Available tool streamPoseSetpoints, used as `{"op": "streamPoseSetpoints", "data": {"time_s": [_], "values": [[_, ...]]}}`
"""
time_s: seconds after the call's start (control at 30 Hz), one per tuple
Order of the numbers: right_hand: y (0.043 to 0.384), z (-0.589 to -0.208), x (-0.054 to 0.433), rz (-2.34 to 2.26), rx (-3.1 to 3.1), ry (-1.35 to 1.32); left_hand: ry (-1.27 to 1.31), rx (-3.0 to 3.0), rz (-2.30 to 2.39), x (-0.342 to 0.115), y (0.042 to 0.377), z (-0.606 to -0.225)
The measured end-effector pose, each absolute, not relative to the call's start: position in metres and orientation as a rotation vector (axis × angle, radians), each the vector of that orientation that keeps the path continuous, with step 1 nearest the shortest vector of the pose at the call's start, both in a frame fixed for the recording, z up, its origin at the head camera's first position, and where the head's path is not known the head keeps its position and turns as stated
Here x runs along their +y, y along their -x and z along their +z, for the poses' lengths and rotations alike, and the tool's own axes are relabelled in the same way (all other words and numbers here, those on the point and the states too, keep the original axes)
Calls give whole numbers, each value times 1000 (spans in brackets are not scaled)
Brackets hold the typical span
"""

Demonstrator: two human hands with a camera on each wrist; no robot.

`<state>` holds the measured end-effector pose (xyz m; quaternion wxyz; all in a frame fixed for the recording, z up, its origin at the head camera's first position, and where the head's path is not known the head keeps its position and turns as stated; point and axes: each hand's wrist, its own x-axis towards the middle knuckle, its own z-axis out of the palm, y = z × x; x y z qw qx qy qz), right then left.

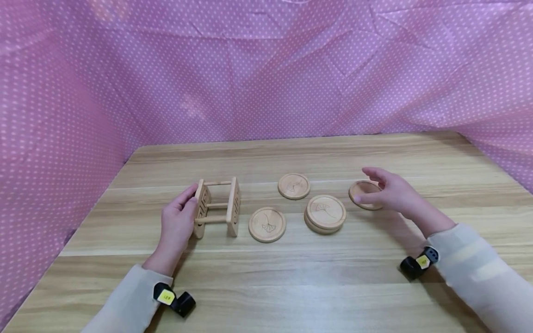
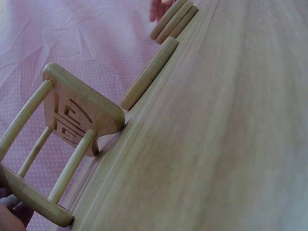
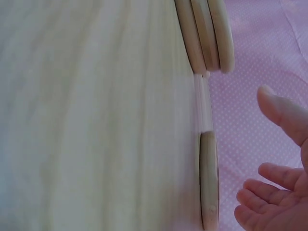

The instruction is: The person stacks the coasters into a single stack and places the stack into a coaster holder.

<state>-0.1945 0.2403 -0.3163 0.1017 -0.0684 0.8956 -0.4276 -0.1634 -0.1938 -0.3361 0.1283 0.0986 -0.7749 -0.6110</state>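
Observation:
My left hand (image 1: 176, 225) grips the left side panel of a wooden coaster holder (image 1: 233, 208), which stands on the table. Round rods join its two cut-out panels; in the left wrist view the far panel (image 2: 79, 106) shows its slots. Over at the right, my right hand (image 1: 391, 192) hovers above a round wooden coaster (image 1: 361, 188), partly covering it, with thumb and fingers spread apart. The right wrist view shows that hand (image 3: 281, 192) holding nothing, beside the coaster's edge (image 3: 209, 183).
Between the hands lie a coaster with a leaf drawing (image 1: 266, 225), another coaster (image 1: 294, 186) farther back, and a small coaster stack (image 1: 325, 212). A pink dotted cloth (image 1: 266, 69) hangs behind the wooden table (image 1: 266, 286).

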Motion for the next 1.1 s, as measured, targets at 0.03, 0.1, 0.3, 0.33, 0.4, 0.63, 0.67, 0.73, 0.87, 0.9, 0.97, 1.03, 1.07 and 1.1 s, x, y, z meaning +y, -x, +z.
{"op": "streamPoseSetpoints", "data": {"time_s": [0.03, 0.1, 0.3, 0.33, 0.4, 0.63, 0.67, 0.73, 0.87, 0.9, 0.97, 1.03, 1.07, 1.1], "values": [[195, -317, 241, -1255, 2649, 196, -285, -2253, -1775, -194, 163, -336], [196, -318, 244, -1240, 2654, 183, -279, -2252, -1769, -194, 163, -336], [198, -322, 250, -1198, 2683, 161, -281, -2251, -1762, -192, 161, -337], [198, -323, 251, -1195, 2685, 158, -286, -2251, -1762, -192, 160, -337], [199, -325, 253, -1189, 2680, 155, -293, -2256, -1762, -191, 160, -337], [201, -329, 258, -1180, 2634, 148, -296, -2245, -1770, -190, 159, -338], [201, -330, 258, -1188, 2626, 147, -297, -2244, -1769, -190, 159, -338], [200, -330, 258, -1194, 2614, 143, -297, -2245, -1763, -190, 159, -338], [200, -330, 257, -1177, 2609, 153, -293, -2248, -1752, -190, 159, -338], [200, -330, 257, -1171, 2611, 155, -291, -2247, -1751, -190, 159, -338], [200, -330, 257, -1165, 2616, 161, -287, -2245, -1749, -190, 159, -338], [200, -331, 256, -1149, 2629, 168, -284, -2243, -1753, -190, 159, -338], [200, -331, 256, -1135, 2640, 171, -281, -2242, -1755, -190, 159, -338], [199, -332, 255, -1119, 2649, 174, -277, -2236, -1766, -190, 159, -338]]}}
